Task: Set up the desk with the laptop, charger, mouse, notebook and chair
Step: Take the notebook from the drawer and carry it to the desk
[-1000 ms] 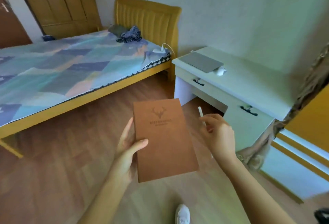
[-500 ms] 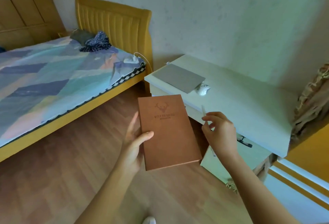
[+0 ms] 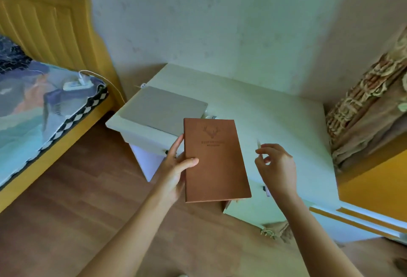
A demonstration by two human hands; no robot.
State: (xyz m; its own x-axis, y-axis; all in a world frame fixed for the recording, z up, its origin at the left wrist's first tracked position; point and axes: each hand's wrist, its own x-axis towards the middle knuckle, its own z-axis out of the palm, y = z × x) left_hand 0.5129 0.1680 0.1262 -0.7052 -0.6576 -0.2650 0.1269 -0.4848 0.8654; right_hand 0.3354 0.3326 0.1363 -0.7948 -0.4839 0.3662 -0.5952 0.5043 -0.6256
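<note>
- Brown notebook (image 3: 215, 159) with a deer emblem sits in the left hand (image 3: 176, 167), thumb on the cover, fingers along its left edge, held over the desk's front edge.
- White desk (image 3: 275, 118) carries a closed grey laptop (image 3: 163, 109) at its left end.
- Right hand (image 3: 276, 165) pinches a thin white pen (image 3: 259, 144) in its fingertips, just right of the notebook.
- White charger (image 3: 76, 84) lies on the bed (image 3: 33, 100).

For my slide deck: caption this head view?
Left hand carries brown notebook, right hand a pen, toward desk with closed laptop.
</note>
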